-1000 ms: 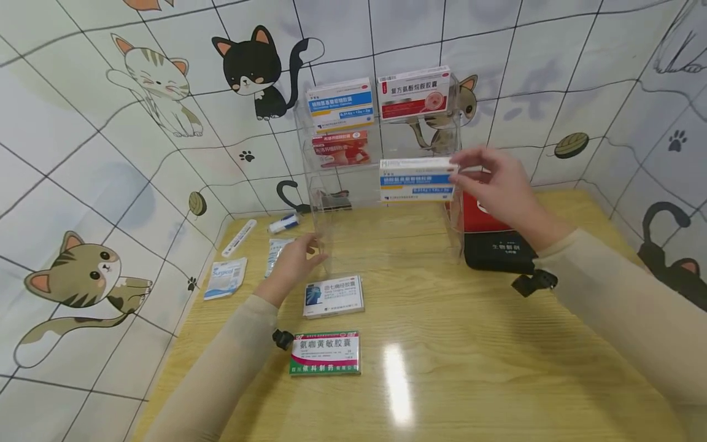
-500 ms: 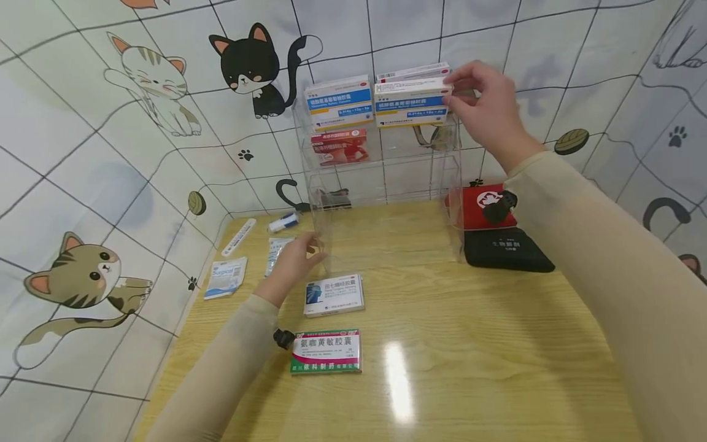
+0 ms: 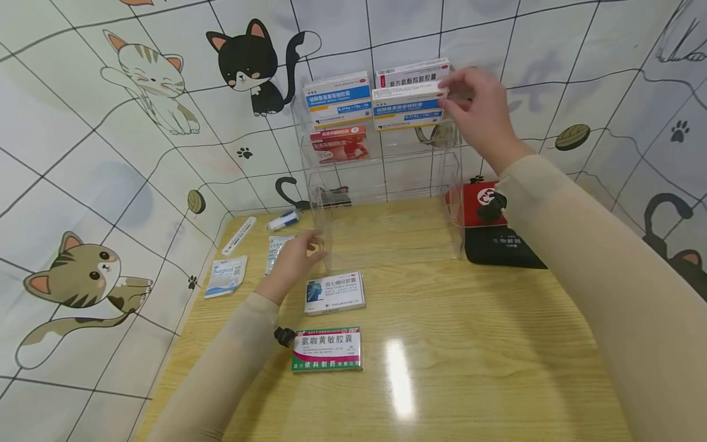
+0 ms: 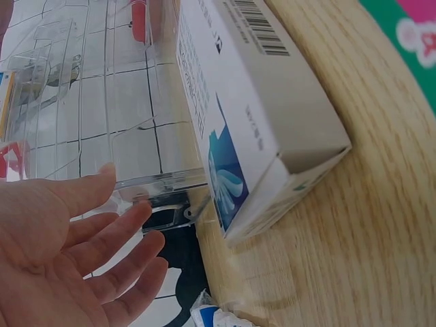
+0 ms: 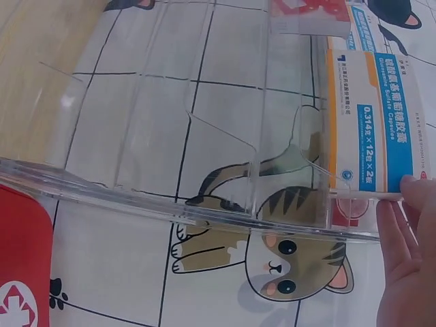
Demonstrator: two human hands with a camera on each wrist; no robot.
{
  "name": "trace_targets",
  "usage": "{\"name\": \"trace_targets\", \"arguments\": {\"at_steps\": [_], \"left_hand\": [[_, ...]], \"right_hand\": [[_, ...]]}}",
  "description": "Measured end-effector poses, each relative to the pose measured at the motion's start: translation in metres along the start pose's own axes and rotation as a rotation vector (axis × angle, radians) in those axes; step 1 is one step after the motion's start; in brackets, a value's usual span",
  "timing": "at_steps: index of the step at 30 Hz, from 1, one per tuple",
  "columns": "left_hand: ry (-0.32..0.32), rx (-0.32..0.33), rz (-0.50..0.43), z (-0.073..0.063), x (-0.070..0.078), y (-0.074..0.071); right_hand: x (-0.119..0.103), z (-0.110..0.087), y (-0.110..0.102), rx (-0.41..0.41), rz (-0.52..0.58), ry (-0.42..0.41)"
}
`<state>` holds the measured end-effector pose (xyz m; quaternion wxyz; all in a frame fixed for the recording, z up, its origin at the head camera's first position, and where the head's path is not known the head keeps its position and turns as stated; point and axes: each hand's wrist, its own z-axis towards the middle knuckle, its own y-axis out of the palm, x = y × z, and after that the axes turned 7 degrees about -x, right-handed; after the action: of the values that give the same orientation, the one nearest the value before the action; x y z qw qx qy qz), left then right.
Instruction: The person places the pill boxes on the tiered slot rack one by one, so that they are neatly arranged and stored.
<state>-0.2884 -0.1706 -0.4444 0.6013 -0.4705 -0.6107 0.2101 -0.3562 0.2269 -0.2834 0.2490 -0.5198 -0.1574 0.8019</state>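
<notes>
Blue-banded white cardboard medicine box, flat and rectangular, being pinched at its right end by the right hand, hanging at the top right compartment of the clear acrylic tiered rack, just in front of a red-and-white carton; long axis running left to right, printed face looking outward. Resting meanwhile against the rack's lower left corner on the glossy wood-grain table, fingers loosely extended and holding nothing: the left hand.

Showing in the left wrist view: open palm beside the smooth transparent rack wall, near a white-and-blue carton lying flat on the wood.

Showing in the right wrist view: fingertips gripping the box end, long axis vertical in frame, glossy rack edges crossing below.
</notes>
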Motion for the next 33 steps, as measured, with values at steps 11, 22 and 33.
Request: {"name": "trace_targets", "arguments": {"at_steps": [11,22,33], "left_hand": [[0.0,-0.002,0.014,0.0,-0.001,0.001],[-0.017,0.008,0.012,0.001,-0.002,0.002],[0.01,0.009,0.016,0.001,-0.002,0.001]], "right_hand": [[0.005,-0.011,0.01,-0.088,-0.154,-0.004],[-0.014,-0.025,0.021,-0.158,-0.255,0.04],[-0.024,-0.115,0.084,-0.238,-0.094,-0.192]]}}
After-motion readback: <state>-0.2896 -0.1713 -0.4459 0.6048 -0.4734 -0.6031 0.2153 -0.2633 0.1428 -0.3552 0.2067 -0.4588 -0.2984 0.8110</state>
